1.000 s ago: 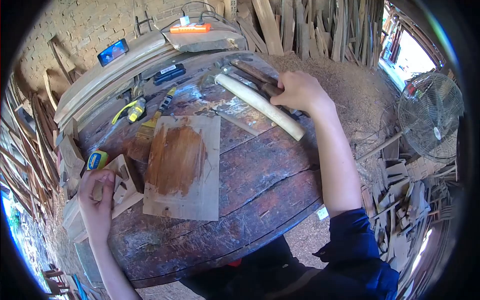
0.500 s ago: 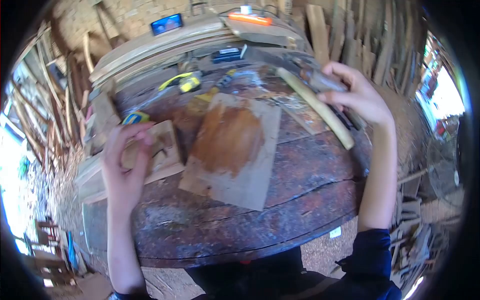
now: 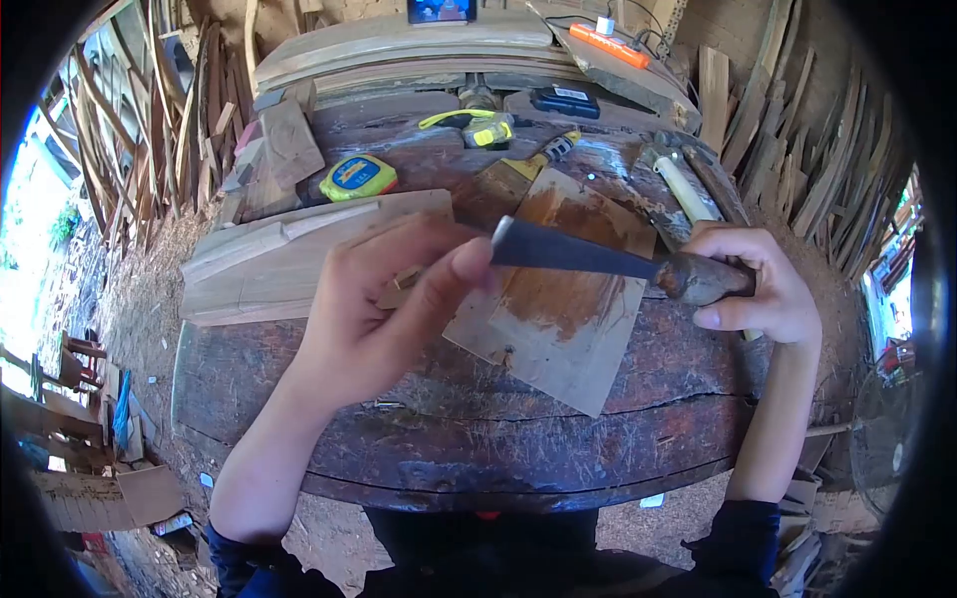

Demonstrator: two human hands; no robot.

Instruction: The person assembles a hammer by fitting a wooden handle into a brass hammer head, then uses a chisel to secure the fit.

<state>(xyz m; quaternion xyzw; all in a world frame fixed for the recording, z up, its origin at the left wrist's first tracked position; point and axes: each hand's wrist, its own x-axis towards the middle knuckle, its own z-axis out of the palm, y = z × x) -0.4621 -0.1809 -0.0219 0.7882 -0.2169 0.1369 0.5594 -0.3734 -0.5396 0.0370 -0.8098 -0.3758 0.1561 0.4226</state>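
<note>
Inspecting or readying the chisel [image 3: 578, 253], seemingly, above the desk [image 3: 449, 444], inward from its near edge. Right hand [image 3: 763, 284]: fingers wrapped round handle; left hand [image 3: 364, 319]: fingers beside blade tip, grasp unclear. Next move calls for steady control.

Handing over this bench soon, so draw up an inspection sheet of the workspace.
Surface: dark, scarred wooden table, cracked.
Job's things: grey-bladed chisel with brown handle, above a pale, brown-stained flat sheet.
Clutter: lime-green tape measure, yellow paintbrush.
Hands: right hand grips the chisel's handle; left hand by its tip, contact unclear.
Cables: dark cables near orange power strip.
Surroundings: upright wood offcuts, sawdust on the ground.
</note>
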